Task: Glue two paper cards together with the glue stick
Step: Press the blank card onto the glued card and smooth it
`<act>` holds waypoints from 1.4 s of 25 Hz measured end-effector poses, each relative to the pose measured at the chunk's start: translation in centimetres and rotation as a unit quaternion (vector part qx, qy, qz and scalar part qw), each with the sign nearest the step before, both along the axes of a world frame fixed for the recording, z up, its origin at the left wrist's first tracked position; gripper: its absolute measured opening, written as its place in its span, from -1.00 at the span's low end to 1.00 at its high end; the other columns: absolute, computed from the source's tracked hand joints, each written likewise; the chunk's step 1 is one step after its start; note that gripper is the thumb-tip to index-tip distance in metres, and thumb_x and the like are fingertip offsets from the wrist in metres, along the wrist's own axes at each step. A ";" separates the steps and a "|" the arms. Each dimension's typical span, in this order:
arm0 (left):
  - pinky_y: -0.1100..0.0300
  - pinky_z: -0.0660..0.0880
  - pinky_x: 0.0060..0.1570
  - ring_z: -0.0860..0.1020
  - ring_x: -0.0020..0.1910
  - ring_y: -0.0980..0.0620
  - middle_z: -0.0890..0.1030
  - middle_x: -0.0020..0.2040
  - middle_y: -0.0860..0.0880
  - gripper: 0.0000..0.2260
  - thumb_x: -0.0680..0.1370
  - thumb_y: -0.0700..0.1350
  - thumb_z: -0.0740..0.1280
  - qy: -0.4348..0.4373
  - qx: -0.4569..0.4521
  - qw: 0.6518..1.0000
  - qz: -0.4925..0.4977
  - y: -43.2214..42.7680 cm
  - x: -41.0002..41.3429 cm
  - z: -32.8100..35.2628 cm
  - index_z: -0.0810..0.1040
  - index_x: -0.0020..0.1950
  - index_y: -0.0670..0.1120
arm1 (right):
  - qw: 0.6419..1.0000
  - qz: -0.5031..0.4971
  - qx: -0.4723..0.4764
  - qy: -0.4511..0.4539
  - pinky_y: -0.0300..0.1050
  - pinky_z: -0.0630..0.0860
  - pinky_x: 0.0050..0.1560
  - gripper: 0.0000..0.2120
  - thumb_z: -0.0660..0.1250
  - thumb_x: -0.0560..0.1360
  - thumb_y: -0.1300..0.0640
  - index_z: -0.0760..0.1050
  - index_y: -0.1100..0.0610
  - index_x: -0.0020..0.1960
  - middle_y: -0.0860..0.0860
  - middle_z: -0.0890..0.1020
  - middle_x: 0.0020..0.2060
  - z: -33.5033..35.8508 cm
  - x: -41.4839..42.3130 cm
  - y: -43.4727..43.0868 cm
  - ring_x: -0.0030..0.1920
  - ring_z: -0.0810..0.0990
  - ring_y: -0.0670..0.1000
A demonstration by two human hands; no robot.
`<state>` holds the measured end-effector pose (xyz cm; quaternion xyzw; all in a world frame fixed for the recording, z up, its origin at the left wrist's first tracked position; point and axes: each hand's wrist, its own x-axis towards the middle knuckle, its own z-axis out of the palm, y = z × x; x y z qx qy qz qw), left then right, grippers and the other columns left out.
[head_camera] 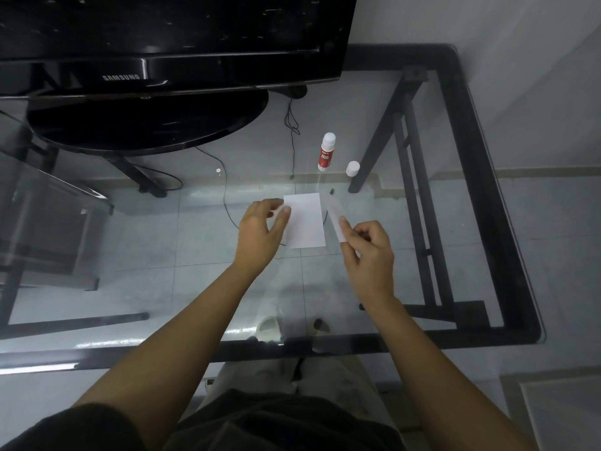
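Note:
A white paper card (305,222) lies flat on the glass table (406,271). My left hand (260,232) rests at its left edge, thumb tip pressing on the card. My right hand (367,252) pinches a second white card (335,216), held tilted on edge just right of the flat one. Behind them the glue stick (326,153), red label and white top, stands upright and uncapped. Its white cap (352,168) sits beside it on the right.
A black Samsung monitor (162,37) on an oval stand (146,125) fills the far left of the table. Black cables (292,125) hang below the glass. The black table frame (481,177) runs along the right and near edges.

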<state>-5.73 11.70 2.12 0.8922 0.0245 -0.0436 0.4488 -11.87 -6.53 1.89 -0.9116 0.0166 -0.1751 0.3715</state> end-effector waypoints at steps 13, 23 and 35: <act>0.28 0.47 -0.27 0.58 -0.32 0.07 0.61 -0.34 -0.05 -0.89 0.48 -0.15 0.37 0.179 -0.197 0.962 0.054 -0.3 2.5 2.0 0.63 -0.19 -0.17 | 0.985 0.159 -0.058 -0.012 -0.22 0.52 -0.12 -0.53 0.43 0.39 0.01 0.50 0.22 0.22 0.15 0.54 -0.14 0.2 0.4 2.7 -0.12 0.48 0.05; 0.33 0.47 -0.33 0.53 -0.43 0.17 0.60 -0.43 0.04 -0.88 0.49 -0.18 0.35 0.249 -0.222 0.941 0.066 0.9 2.9 0.5 0.62 -0.24 -0.16 | 0.929 -0.088 0.221 0.284 -0.46 0.43 -0.22 -0.86 0.33 0.48 0.08 0.58 0.04 0.03 -0.13 0.59 -0.15 -1.1 6.8 1.5 -0.15 0.58 -0.13; 0.25 0.51 -0.25 0.55 -0.38 0.11 0.61 -0.40 0.00 -0.87 0.44 -0.15 0.39 0.247 -0.086 0.957 0.126 -0.7 5.2 -0.8 0.59 -0.30 -0.15 | 0.914 -0.102 0.224 0.322 -0.36 0.48 -0.23 -0.93 0.41 0.40 0.11 0.55 -0.03 -0.15 -0.25 0.57 -0.32 -2.1 9.6 1.3 -0.29 0.59 -0.18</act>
